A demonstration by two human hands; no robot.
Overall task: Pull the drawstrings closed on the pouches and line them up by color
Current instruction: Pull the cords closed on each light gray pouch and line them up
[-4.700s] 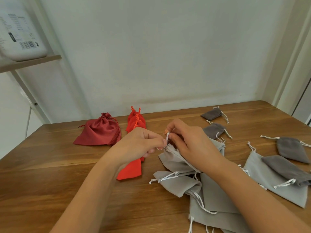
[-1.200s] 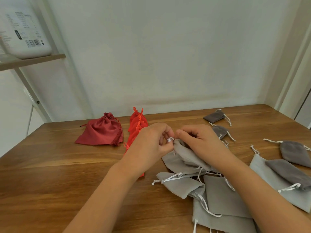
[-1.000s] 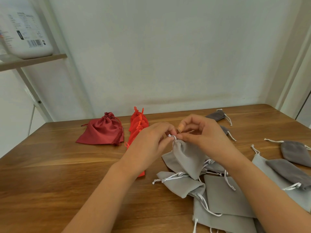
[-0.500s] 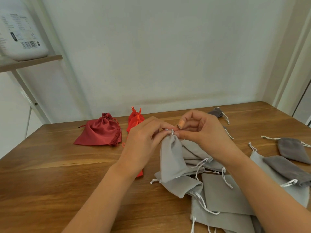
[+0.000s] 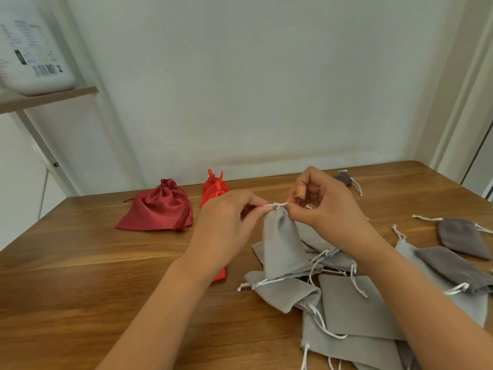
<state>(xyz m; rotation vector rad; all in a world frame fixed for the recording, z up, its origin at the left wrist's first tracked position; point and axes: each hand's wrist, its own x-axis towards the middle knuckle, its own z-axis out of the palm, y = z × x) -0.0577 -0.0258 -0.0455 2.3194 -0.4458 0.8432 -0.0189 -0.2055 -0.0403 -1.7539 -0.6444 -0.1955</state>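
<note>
Above the middle of the brown wooden desk (image 5: pixel 80 276), both hands met at the gathered neck of a light grey fabric pouch (image 5: pixel 280 247), which hung from them with its bottom edge resting on other pouches. The left hand (image 5: pixel 226 222) pinched one end of the white drawstring (image 5: pixel 276 205) between thumb and forefinger, and the right hand (image 5: pixel 328 206) pinched the other end, so that the cord ran taut between them. An orange plaster (image 5: pixel 301 193) wrapped one raised finger of the right hand.

Beneath and to the near right of the held pouch lay a loose heap of flat light grey pouches (image 5: pixel 346 303), overlapping, with white cords trailing. Further right lay two dark grey pouches (image 5: pixel 464 236), one of them resting on a light grey one. A small dark grey pouch (image 5: pixel 342 178) lay at the far side, partly hidden behind the right hand.

On the far left sat a closed dark red satin pouch (image 5: pixel 160 209) with a tasselled cord. Just right of it stood orange-red pouches (image 5: pixel 213 186), largely hidden by the left hand.

At the upper left, a white container (image 5: pixel 34 49) with a barcode stood on a pale shelf (image 5: pixel 53 98).
</note>
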